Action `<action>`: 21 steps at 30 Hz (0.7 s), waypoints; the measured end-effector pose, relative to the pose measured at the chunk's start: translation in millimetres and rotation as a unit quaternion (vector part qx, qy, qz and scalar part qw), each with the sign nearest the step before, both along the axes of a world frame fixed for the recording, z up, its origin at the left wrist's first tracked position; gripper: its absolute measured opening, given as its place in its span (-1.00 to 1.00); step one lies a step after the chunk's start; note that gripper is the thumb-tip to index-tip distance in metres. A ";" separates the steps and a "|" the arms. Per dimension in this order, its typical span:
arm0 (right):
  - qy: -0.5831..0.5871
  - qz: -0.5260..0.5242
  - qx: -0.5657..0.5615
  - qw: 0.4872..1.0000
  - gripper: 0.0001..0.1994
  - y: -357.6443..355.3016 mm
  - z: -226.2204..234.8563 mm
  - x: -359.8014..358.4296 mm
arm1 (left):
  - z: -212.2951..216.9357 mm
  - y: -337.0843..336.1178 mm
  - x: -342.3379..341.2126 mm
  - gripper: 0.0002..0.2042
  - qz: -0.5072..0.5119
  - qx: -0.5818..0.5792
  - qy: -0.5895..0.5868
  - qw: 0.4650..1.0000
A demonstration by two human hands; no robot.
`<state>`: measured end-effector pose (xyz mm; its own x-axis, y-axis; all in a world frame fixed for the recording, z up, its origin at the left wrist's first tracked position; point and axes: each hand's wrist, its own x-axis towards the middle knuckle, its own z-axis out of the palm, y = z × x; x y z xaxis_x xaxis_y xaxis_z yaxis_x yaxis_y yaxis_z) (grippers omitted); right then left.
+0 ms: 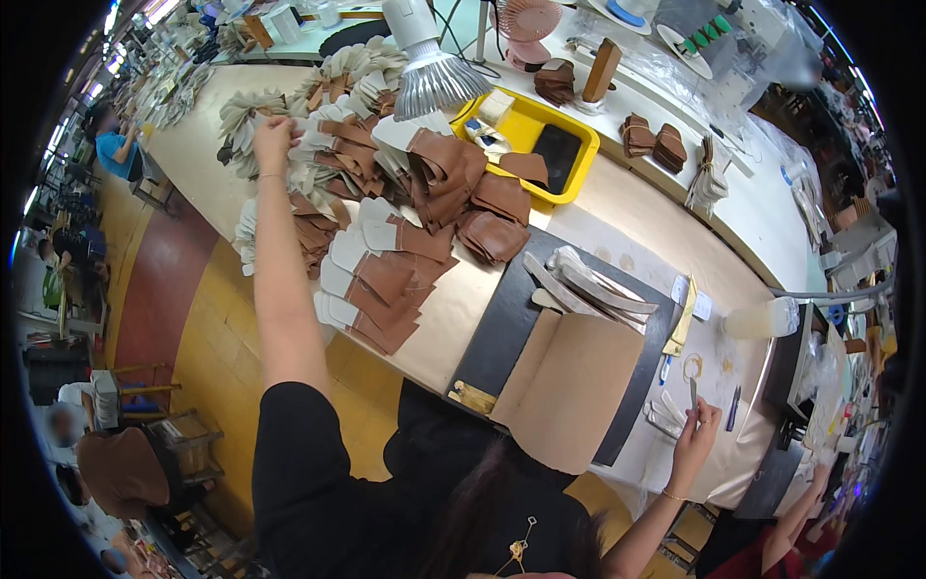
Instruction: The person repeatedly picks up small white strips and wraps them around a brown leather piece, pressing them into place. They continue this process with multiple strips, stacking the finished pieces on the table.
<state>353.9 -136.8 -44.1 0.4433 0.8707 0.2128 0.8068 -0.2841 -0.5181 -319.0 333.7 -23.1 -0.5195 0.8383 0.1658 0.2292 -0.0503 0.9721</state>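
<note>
My left hand is stretched to the far left, over a pile of pale grey cut pieces. Its fingers are drawn together at the pieces' edge; what lies between them is too small to make out. At the lower right, my right hand grips a thin, flat grey tool, blade-like, pointing away from me. Fanned brown leather pieces with pale ends lie between my arms. Directly before me, a folded brown sheet rests on a black board.
A yellow tray holds a dark phone-like slab. A lamp hangs above the leather piles. Curved pale strips lie on the board. To the right are a pen and a translucent container. Other people sit or work nearby.
</note>
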 end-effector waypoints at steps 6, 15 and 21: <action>0.058 -0.006 0.045 0.997 -0.79 2.9 3.9 -4.4 | 96.1 -60.4 20.2 -0.69 -0.107 0.031 0.001 0.994; 0.094 0.027 0.059 0.994 -0.80 16.3 24.2 -28.8 | 154.6 -266.1 194.5 -0.84 -0.447 0.097 -0.103 0.883; 0.138 0.009 0.092 0.986 -0.81 7.3 34.4 -29.2 | 91.9 -318.0 308.9 -0.83 -0.611 -0.252 -0.269 0.701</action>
